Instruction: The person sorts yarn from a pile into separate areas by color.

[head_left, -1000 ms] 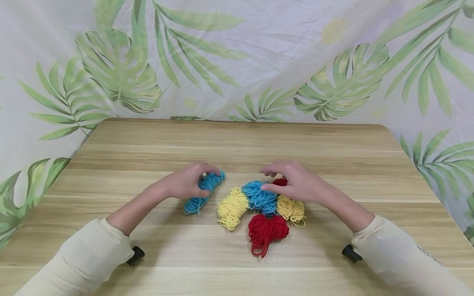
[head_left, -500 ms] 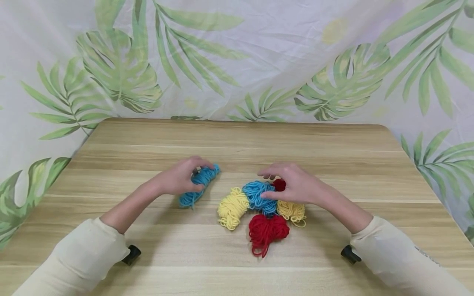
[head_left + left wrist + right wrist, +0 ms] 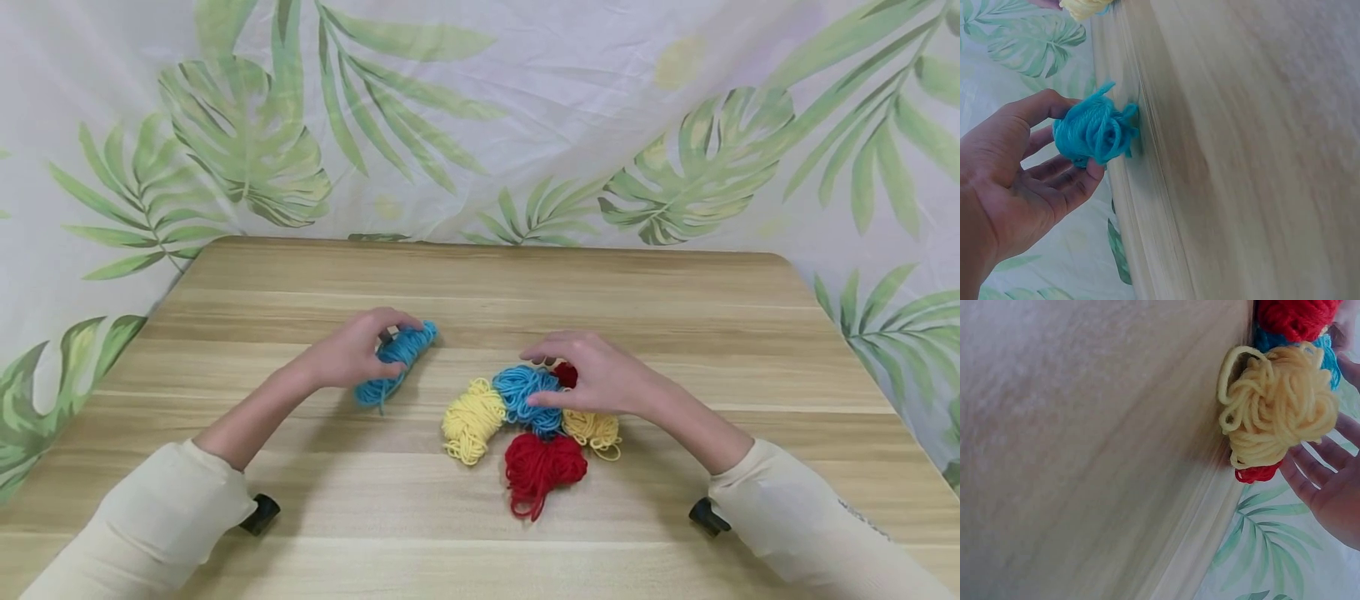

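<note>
On the left side of the group, my left hand [image 3: 356, 348] grips a small blue yarn skein [image 3: 397, 362] between thumb and fingers; the left wrist view shows this turquoise bundle [image 3: 1096, 130] at the fingertips, close to the table. My right hand [image 3: 596, 377] is over the other yarn, fingers loosely bent and apart from the thumb. Its thumb lies over a second blue yarn bundle [image 3: 517, 392]; whether it touches cannot be told. A pale yellow bundle [image 3: 591, 429] sits below that hand, and a dark red one [image 3: 566, 375] is partly hidden behind it.
A yellow yarn bundle [image 3: 472, 422] lies left of the second blue one, and a red bundle [image 3: 543, 471] with a loose loop lies in front. All rest on a wooden table [image 3: 375, 533]. Behind it hangs a leaf-patterned cloth [image 3: 480, 125].
My left hand has carried the blue skein to the left and toward the far side, away from the other yarn. The right hand has barely shifted; the other bundles stay put.
</note>
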A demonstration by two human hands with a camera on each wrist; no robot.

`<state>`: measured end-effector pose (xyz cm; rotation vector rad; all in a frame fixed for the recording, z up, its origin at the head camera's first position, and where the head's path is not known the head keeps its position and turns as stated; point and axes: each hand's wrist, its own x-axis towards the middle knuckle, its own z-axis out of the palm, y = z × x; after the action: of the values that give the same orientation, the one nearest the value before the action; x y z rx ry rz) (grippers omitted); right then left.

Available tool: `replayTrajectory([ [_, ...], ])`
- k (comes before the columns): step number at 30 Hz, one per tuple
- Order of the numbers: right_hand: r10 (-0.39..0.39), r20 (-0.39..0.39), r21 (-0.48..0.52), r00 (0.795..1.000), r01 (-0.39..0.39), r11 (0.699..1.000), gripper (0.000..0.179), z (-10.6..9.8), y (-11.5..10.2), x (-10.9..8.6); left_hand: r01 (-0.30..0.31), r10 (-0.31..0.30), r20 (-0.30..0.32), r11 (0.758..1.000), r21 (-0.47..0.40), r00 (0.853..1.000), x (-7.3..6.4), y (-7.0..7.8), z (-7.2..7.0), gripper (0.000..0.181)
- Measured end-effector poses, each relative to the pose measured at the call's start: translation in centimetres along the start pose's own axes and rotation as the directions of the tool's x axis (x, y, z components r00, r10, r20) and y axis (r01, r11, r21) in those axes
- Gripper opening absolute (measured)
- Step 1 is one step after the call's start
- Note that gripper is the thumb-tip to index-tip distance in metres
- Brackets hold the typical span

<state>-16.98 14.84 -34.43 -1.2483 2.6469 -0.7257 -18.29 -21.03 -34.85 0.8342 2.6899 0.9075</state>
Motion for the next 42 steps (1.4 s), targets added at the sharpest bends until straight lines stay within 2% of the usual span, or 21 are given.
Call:
replayTrajectory([
  [5, -0.007, -0.006, 0.0, 1.0, 0.007, 1.0, 0.059, 0.0, 0.0, 0.0, 0.043, -0.042, -0.022, 0.999, 0.007, 0.999, -0.2, -0.5, -0.5, 0.052],
  [12, 0.012, 0.006, 0.004, 1.0, -0.012, 1.0, 0.061, 0.0, -0.1, 0.1, 0.061, -0.059, -0.063, 0.997, 0.037, 0.996, -0.8, -1.4, -1.4, 0.053],
  [18, -0.002, 0.01, 0.033, 1.0, 0.002, 0.999, 0.062, 0.0, -0.1, 0.2, 0.104, -0.099, -0.087, 0.993, 0.047, 0.991, -1.6, -2.3, -2.0, 0.052],
  [26, -0.028, 0.013, 0.04, 1.0, 0.027, 0.999, 0.065, 0.3, 0.1, 0.3, 0.128, -0.12, -0.131, 0.99, 0.058, 0.984, -2.5, -3.4, -2.7, 0.052],
  [42, -0.043, 0.049, 0.035, 0.998, 0.041, 0.999, 0.068, 0.6, 0.2, 0.6, 0.228, -0.216, -0.16, 0.972, 0.058, 0.963, -4.3, -5.6, -4.0, 0.054],
])
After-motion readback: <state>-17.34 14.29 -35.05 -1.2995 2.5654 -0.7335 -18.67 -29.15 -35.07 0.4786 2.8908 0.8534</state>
